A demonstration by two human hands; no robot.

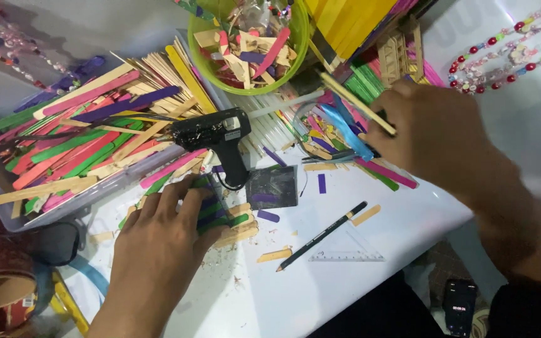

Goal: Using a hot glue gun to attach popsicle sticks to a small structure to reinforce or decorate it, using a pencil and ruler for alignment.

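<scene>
Now my left hand presses flat, fingers spread, on the green-and-purple stick panel near the black glue gun. My right hand has fingers pinched on a plain stick over the far pile; best keep the panel steady.

A home craft corner: a white table crowded with coloured craft sticks at the upper left, a black glue gun at centre, a green bowl of offcuts at top, and beaded strings at upper right.
</scene>
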